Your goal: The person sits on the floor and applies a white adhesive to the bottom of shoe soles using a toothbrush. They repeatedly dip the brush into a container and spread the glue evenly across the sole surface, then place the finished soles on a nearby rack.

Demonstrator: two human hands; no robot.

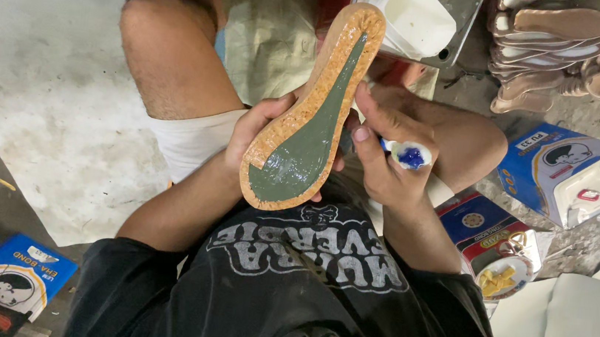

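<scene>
My left hand (pixel 256 130) grips a cork-edged shoe sole (pixel 315 111) from behind, holding it upright over my lap. The sole's middle is a dark green panel that looks wet and glossy near its wide lower end. My right hand (pixel 383 155) sits just right of the sole, fingers touching its edge, and holds a small white applicator with a blue tip (pixel 410 155). I am seated on the floor, with my knees on either side.
A white moulded tray (pixel 416 17) lies ahead on a metal pan. A stack of tan soles (pixel 572 48) sits far right. A blue box (pixel 563 170) and an open glue tin (pixel 501 268) stand at my right; a blue packet (pixel 17 280) lies lower left.
</scene>
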